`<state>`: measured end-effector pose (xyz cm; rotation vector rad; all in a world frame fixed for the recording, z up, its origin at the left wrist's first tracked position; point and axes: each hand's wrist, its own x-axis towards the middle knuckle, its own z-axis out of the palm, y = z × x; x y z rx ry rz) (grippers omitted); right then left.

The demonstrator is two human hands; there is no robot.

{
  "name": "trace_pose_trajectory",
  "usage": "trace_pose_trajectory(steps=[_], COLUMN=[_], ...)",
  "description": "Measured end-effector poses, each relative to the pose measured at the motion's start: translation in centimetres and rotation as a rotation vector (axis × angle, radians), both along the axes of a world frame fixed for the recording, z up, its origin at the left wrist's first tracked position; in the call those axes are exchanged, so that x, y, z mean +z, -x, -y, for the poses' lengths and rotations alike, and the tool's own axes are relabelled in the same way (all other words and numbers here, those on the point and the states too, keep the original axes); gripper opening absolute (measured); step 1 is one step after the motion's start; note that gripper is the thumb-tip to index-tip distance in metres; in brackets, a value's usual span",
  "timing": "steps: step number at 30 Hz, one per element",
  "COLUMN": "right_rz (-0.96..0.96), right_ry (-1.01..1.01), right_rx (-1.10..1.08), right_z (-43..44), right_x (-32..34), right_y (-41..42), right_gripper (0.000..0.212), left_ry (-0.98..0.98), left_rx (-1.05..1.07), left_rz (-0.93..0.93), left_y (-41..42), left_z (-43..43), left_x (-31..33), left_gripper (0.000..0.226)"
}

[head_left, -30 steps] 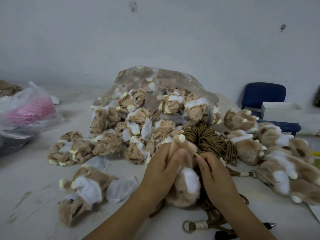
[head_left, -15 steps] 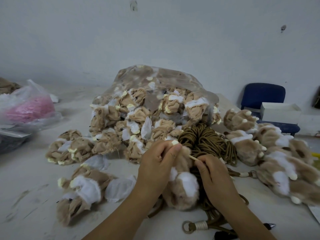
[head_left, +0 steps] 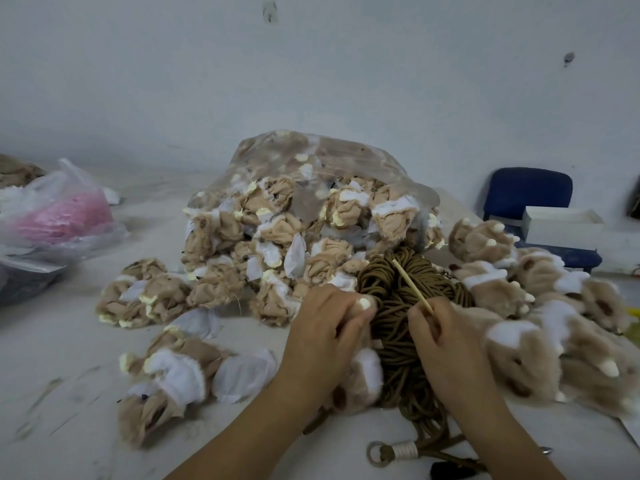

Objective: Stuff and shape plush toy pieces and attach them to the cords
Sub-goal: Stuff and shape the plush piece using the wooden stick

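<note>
My left hand (head_left: 325,334) grips a tan and white plush paw piece (head_left: 360,379) that rests on the table below my fingers. My right hand (head_left: 446,341) pinches a thin wooden stick (head_left: 412,285) that points up and to the left, clear of the plush. Between my hands lies a bundle of brown cords (head_left: 398,306). Its ends, with a metal ring and white wrapping (head_left: 391,452), trail toward me. Turned, shaped paw pieces (head_left: 512,278) are heaped to the right.
A clear plastic bag (head_left: 311,202) spills inside-out plush pieces across the table's middle, with more loose ones (head_left: 166,379) at the front left. A bag with pink content (head_left: 59,220) sits at the left. A blue chair (head_left: 526,192) and white box (head_left: 561,226) stand at the back right.
The wooden stick has come out of the plush piece and now sticks up free in my right hand. The plush piece has dropped lower under my left hand.
</note>
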<state>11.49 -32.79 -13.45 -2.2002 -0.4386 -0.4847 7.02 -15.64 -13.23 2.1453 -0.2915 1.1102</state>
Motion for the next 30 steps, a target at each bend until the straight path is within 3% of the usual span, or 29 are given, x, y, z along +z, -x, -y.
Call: trace_pose_trajectory(steps=[5,8,15,25,30], right_rz=[-0.091,-0.18,-0.253,-0.188,-0.134], right_ry=[-0.165,-0.192,-0.269,-0.294,-0.376], right_rx=[0.245,0.269,0.346,0.345,0.296], right_z=[-1.8,-2.0,-1.6,-1.8,-1.8], right_x=[0.7,0.8,0.5,-0.1,-0.2], right_y=[1.8,1.9,1.4,1.2,1.0], right_gripper=[0.035,0.041,0.018,0.014,0.013], left_ry=[-0.109,-0.177,-0.3,-0.161,-0.152], left_rx=[-0.051,-0.07,-0.141,-0.198,-0.146], left_rz=[0.002,0.033,0.061,0.08,-0.149], left_y=[-0.4,-0.7,-0.9,-1.1,-1.2], left_z=[0.8,0.6,0.4,0.5,-0.3], left_x=[-0.9,-1.3,-1.9,-2.6,-2.9], left_gripper=[0.031,0.027,0.021,0.026,0.034])
